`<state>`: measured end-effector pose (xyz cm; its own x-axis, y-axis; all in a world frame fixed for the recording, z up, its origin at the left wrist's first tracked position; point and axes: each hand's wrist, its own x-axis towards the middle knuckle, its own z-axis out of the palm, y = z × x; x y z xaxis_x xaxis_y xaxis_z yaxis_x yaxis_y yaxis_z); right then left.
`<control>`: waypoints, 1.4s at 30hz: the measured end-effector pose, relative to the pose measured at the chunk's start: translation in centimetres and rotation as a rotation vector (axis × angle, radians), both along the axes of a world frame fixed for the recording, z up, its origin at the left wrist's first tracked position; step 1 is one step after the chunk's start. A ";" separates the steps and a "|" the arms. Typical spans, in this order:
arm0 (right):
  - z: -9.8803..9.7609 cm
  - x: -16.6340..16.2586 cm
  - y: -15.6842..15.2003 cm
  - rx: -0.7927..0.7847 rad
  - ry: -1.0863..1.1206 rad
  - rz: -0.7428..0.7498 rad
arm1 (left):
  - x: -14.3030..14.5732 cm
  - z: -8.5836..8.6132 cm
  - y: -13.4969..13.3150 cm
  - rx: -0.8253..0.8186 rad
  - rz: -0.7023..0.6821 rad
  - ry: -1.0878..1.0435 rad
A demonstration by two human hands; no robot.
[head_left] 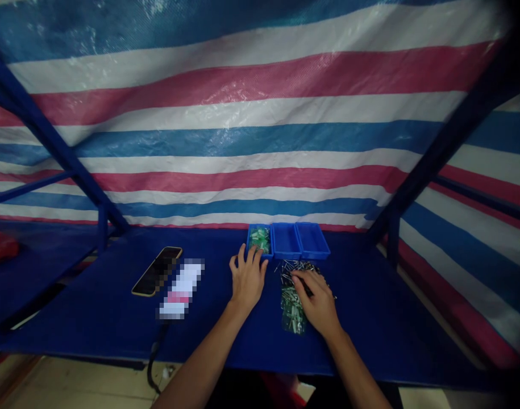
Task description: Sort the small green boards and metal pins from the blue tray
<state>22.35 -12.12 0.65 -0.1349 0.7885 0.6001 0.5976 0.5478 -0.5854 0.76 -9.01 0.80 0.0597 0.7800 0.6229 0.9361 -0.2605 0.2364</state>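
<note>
My left hand (pixel 248 278) lies with its fingers spread at the front edge of a small blue bin (pixel 248 241) that holds green and clear small pieces (pixel 260 238). Its fingertips reach the bin's near rim. Over a heap of thin metal pins and dark bits (pixel 288 267) rests my right hand (pixel 317 295), thumb and fingers curled together. What is between those fingertips is too small to make out. Just left of that hand, small clear-green packets (pixel 292 312) with pale pieces lie on the blue table top (pixel 260 346).
Two further blue bins (pixel 286 241) stand right of the filled one. A dark phone (pixel 155 272) and a blurred-out lit screen (pixel 183 289) with a cable (pixel 152 363) lie to the left. Blue frame bars (pixel 83 170) and a striped tarp (pixel 251 136) enclose the table.
</note>
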 end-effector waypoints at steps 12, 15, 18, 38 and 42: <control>-0.2 2.0 -2.5 -0.072 -0.364 0.030 | 0.8 1.3 -1.1 0.029 -0.109 -0.109; -0.2 1.8 -1.9 -0.095 -0.320 0.029 | 1.0 1.5 -1.6 0.027 -0.193 -0.132; 0.6 1.7 -1.0 -0.137 -0.251 0.050 | 1.2 1.5 -1.9 0.021 -0.260 -0.160; 2.3 0.6 6.1 -0.218 0.170 0.162 | 2.9 0.7 -0.4 -0.066 -0.483 -0.379; 1.3 0.0 6.9 -0.278 0.427 0.142 | 2.6 0.5 -0.2 -0.099 -0.521 -0.369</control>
<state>22.33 -5.21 1.91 -0.0412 0.9173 0.3960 0.2055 0.3956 -0.8951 3.37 -9.23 1.31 0.2417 0.7616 0.6013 0.5458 -0.6190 0.5647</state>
